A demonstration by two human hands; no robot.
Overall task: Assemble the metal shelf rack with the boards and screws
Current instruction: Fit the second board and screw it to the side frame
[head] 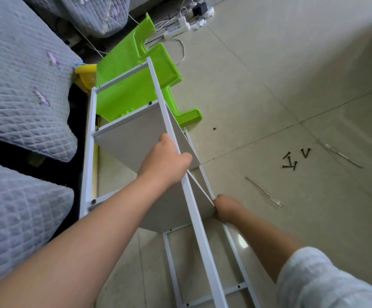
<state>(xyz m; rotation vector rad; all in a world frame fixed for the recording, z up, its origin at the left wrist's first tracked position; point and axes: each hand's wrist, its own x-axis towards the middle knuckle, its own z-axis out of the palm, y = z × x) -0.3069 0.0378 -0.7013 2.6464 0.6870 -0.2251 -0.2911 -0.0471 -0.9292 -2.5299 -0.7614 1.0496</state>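
The white metal shelf rack (88,152) lies on its side on the tiled floor beside a sofa. Two pale grey boards sit between its frames: an upper board (133,134) and a lower board (171,210). My left hand (166,162) grips the near white upright (199,236) of the rack. My right hand (227,208) grips the right edge of the lower board, where it meets the far frame rail. Several black screws (294,158) lie loose on the floor to the right.
A green plastic stool (136,85) lies behind the rack. A sofa with a grey quilted cover (18,85) runs along the left. Two thin metal tools (265,192) (338,153) lie on the tiles at right. A power strip with cables (178,30) sits at the back.
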